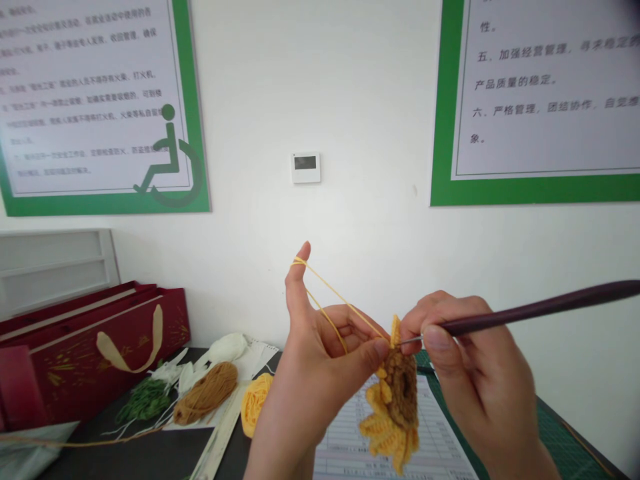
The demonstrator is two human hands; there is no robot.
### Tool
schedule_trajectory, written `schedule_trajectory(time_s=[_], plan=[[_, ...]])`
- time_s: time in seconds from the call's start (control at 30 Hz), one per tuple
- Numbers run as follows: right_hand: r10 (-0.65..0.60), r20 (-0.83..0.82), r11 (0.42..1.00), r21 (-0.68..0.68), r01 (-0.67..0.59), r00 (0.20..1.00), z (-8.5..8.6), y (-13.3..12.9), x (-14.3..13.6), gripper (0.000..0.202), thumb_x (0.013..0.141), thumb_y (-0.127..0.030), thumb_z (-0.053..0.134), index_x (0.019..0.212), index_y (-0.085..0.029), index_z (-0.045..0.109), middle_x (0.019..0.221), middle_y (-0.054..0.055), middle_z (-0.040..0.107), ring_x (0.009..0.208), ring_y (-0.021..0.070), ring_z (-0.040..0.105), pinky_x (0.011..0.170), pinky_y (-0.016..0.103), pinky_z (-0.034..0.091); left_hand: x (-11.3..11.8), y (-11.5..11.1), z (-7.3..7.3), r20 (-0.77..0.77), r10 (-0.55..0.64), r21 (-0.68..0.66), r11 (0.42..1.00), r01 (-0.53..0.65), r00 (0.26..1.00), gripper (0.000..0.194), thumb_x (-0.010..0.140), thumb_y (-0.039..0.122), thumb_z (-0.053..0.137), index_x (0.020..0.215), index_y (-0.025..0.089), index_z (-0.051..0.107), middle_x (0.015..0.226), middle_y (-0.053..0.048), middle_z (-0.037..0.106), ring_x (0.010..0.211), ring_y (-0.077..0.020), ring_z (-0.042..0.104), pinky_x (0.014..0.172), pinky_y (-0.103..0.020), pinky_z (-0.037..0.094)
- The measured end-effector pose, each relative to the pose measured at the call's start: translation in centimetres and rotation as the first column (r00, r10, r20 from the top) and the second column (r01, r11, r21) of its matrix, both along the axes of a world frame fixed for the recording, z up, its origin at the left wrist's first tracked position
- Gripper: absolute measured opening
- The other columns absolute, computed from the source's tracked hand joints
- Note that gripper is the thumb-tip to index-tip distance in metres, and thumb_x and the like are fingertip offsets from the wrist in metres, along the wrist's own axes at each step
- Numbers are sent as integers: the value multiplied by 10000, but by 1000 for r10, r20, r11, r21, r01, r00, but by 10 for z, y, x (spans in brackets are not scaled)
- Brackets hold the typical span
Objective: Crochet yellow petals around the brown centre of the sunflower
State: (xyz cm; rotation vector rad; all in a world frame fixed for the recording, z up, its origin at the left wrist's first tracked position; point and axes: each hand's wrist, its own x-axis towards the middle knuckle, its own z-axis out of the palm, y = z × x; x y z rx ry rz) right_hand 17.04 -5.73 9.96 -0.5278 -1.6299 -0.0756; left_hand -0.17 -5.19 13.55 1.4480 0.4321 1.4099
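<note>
In my left hand (320,360), thumb and fingers pinch the upper edge of a crocheted sunflower (403,390) with a brown centre and yellow petals along its lower left. A strand of yellow yarn (345,290) loops around my raised left index finger and runs down to the flower. My right hand (475,360) grips a crochet hook (540,309) with a dark purple handle. Its thin metal shaft reaches the flower's top edge, beside a small upright yellow petal. The hook's tip is hidden at the stitches.
Yellow yarn ball (256,403), brown skein (207,393), green yarn (145,400) and white yarn (225,348) lie on the dark table at left. Behind them stands a red gift bag (150,327). Printed paper (345,440) and a green cutting mat (565,433) lie below my hands.
</note>
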Motion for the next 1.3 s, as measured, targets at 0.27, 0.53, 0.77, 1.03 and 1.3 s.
schedule_trajectory(time_s=[0.27,0.53,0.77,1.03,1.3], plan=[[39,-41,999,-19,-40,998,-1,1,-2,129,1041,-152,515,995,-247,589,900,1,635,811,144,626,697,331,503,-2,-1,2,-15,15,-4,1000,-16,1000,1346,792,59,848,1600,484,-141,702,59,744,552,-105,609,566,-205,459],[80,-103,997,4,-80,991,-2,1,-6,139,1052,-149,500,1001,-242,590,897,2,638,793,138,631,680,319,516,-3,0,1,32,5,-15,1000,-5,999,1397,766,83,882,1612,450,-168,684,77,737,515,-99,607,531,-208,474],[105,-117,994,50,-100,987,-2,3,-11,170,1043,-120,488,1018,-241,605,896,15,641,809,160,622,706,354,505,-5,-1,3,33,22,-2,1000,-22,999,1386,786,113,878,1605,476,-180,680,57,758,591,-163,706,552,-220,522],[150,-164,984,120,-131,975,-2,3,-15,160,1040,-117,485,1066,-235,590,868,6,642,789,162,609,688,367,498,-7,-2,3,68,-9,9,1000,8,998,1378,804,78,859,1596,469,-199,678,47,773,582,-149,706,556,-206,527],[206,-201,977,102,-189,958,-2,1,-18,145,1061,-157,467,1030,-234,586,841,8,630,758,154,614,652,330,514,-9,0,3,55,-27,28,999,26,998,1356,819,62,847,1579,509,-183,687,50,778,618,-166,724,638,-271,570]])
